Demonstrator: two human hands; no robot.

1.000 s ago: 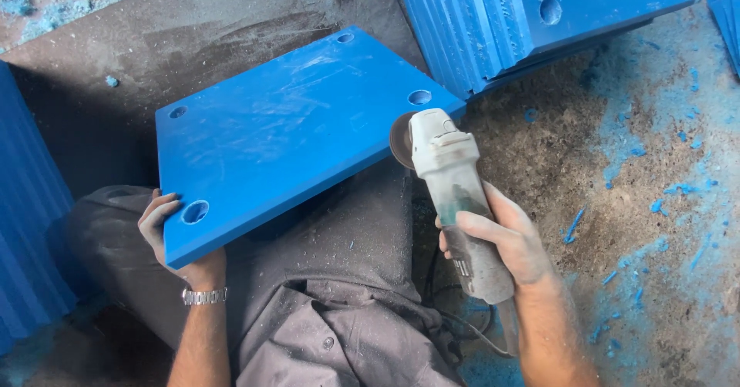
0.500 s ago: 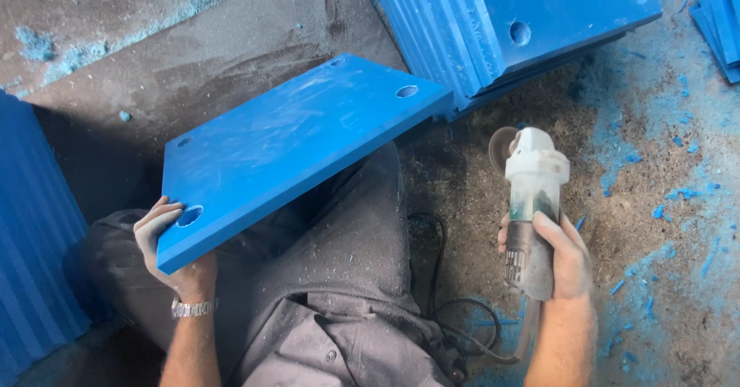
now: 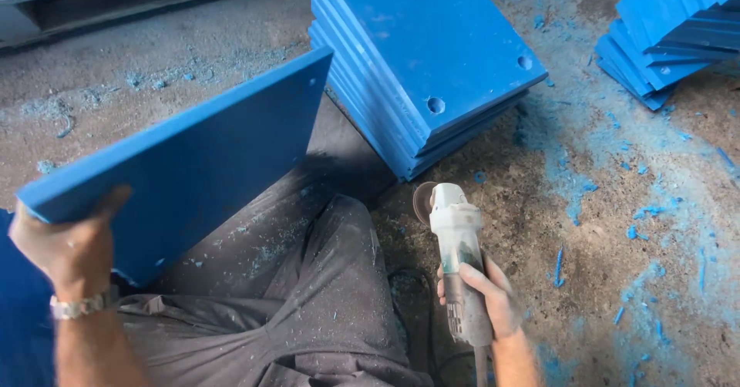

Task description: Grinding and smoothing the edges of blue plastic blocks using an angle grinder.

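Left hand in a closed grip, pinching the near corner of a blue plastic panel, thumb over the top edge, metal watch on the wrist. Panel tilted steeply on edge above the grey-trousered lap, far corner with a small drilled hole pointing toward the stack beyond. Right hand wrapped tight round the grey body of an angle grinder, fingers closed on the handle, disc end aimed away and hovering just over the dusty floor beside the right knee. Dark cable looping on the floor next to the tool. Just beyond, a neat stack of blue panels with holes at the corners; well apart at upper right, a second, fanned pile. Blue shavings strewn across the ground between.
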